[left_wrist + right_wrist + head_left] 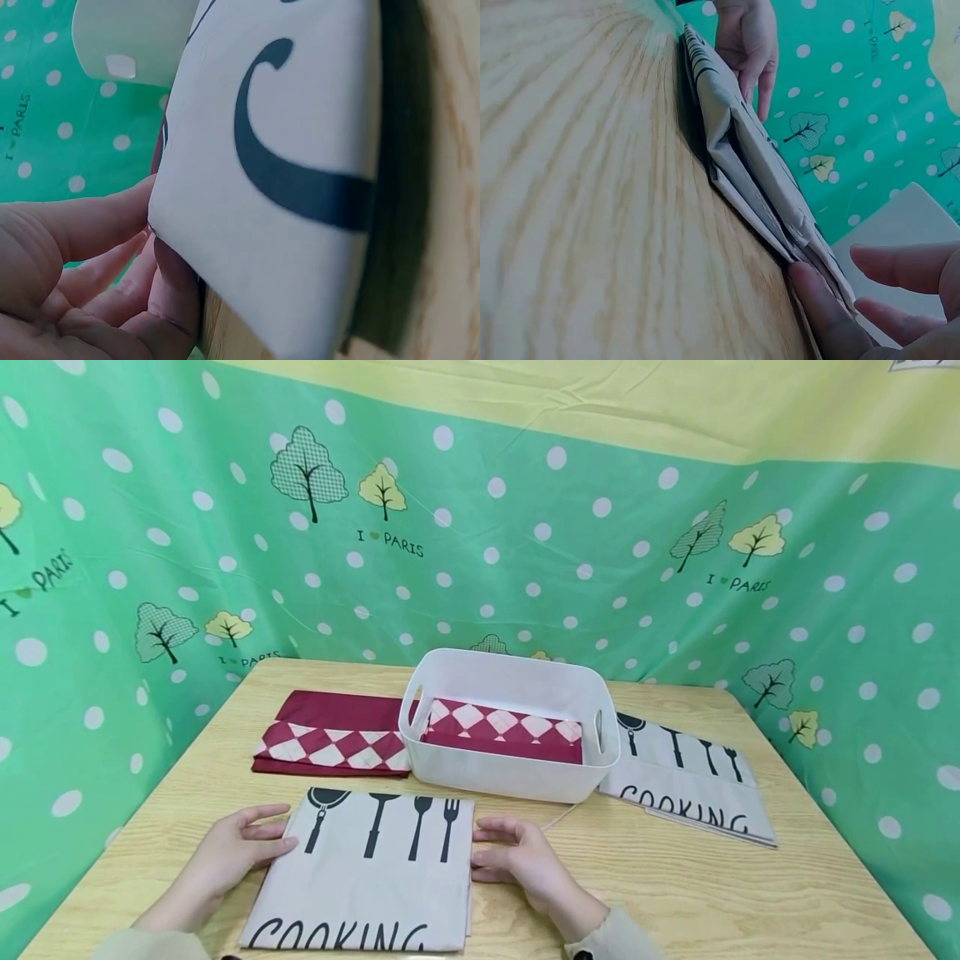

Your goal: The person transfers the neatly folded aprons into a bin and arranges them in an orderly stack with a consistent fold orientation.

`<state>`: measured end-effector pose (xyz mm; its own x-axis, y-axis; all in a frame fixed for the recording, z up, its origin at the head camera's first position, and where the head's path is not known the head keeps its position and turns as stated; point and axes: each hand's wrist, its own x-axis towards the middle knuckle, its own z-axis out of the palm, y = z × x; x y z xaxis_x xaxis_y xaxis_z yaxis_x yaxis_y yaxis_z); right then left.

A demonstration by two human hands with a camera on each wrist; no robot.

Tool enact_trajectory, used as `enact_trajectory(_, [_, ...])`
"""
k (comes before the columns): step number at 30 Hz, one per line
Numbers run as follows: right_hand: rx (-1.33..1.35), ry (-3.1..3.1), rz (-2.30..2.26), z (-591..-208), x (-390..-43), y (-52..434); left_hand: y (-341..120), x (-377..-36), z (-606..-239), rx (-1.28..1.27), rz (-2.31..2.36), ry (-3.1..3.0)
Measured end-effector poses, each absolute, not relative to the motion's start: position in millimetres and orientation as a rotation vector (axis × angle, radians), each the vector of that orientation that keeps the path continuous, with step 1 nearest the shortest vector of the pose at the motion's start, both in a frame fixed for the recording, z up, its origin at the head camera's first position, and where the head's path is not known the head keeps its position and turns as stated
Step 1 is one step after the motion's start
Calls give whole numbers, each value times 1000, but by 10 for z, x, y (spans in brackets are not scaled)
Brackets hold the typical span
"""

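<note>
We find a folded cloth (pixel 363 868) lying flat at the table's (pixel 712 893) near edge, midway along it. The left hand (pixel 225 860) touches its left edge and the right hand (pixel 517 860) its right edge, fingers straight, gripping nothing. A white basket (pixel 510 731) stands behind, mid-table.

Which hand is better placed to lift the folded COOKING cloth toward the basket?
Probably right: the right hand touches the cloth edge nearest the white basket; the left hand lies farther away.

White basket (pixel 510 777) just behind cloth (pixel 367 877)
</note>
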<state>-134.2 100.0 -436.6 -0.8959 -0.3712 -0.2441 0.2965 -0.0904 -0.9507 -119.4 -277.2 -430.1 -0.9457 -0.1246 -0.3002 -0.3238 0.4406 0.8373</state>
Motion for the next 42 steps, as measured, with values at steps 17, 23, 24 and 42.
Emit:
enact_trajectory(17, [-146, 1863, -1958, -4377, -1288, 983, -2679, -1193, -4268, -304, 1381, 2571])
enact_trajectory(23, [-176, 1885, -1935, -4376, -1284, 985, -2665, -1195, -4265, -330, 1340, 2553])
enact_trajectory(24, [-179, 1886, -1936, -4376, -1281, 984, -2664, -1193, -4263, -339, 1336, 2552])
enact_trajectory(42, [-197, 1777, -1921, -4402, -1270, 933, -2661, -1090, -4204, -266, 1557, 2377])
